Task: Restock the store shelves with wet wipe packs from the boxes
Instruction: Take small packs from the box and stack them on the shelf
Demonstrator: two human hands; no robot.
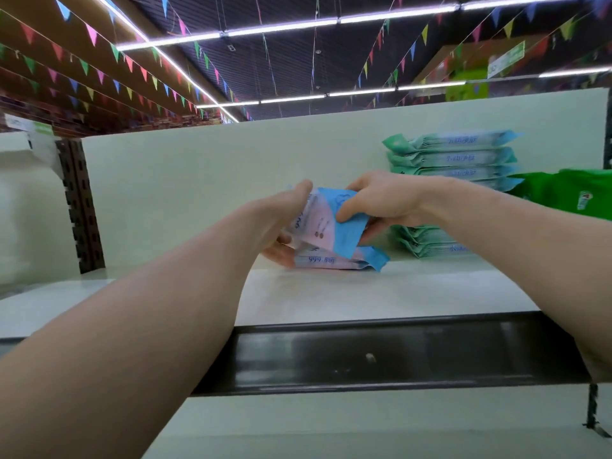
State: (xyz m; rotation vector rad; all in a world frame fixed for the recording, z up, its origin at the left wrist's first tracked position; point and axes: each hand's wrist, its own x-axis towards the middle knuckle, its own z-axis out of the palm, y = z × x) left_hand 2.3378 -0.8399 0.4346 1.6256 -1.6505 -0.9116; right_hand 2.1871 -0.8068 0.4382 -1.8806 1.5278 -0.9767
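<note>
Head view: left hand (284, 223) and right hand (381, 202) both grip a tilted pink-and-blue plastic wet wipe pack (326, 223) above another flat pack (337, 260) on the white shelf (381, 293), left of a green stack (453, 157).

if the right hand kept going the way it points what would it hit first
Likely the left hand, which holds the other side of the pink-and-blue pack that the right hand grips; the right hand points leftward at it, though depth is unclear.
</note>
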